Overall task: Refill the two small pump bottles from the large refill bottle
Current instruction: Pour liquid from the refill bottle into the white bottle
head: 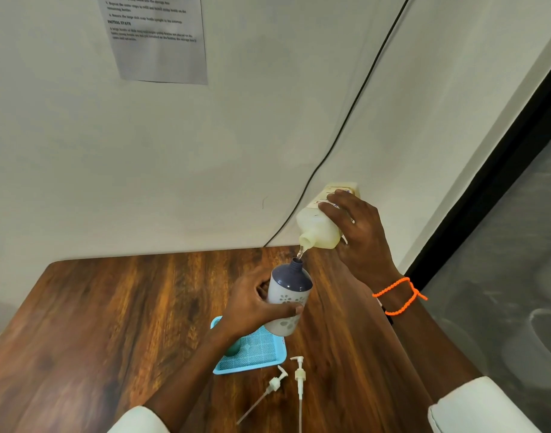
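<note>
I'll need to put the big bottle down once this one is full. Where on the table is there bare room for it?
The wide stretch of table left of the blue tray is bare. Bare wood also shows between the right forearm and the wall. It is crowded near the front: two pump heads lie just below the tray.

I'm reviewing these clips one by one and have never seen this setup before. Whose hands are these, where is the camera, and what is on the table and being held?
There is no machine here: a person wears a wide-angle camera on the head, looking down at their own hands. The left hand grips a small white-and-navy flowered bottle, its neck open. The right hand, with an orange bead bracelet at the wrist, tilts a large pale yellow plastic refill bottle, and a thin stream runs into the small bottle. On the brown wooden table lie a light blue plastic tray and two white pump tops with long tubes.
</note>
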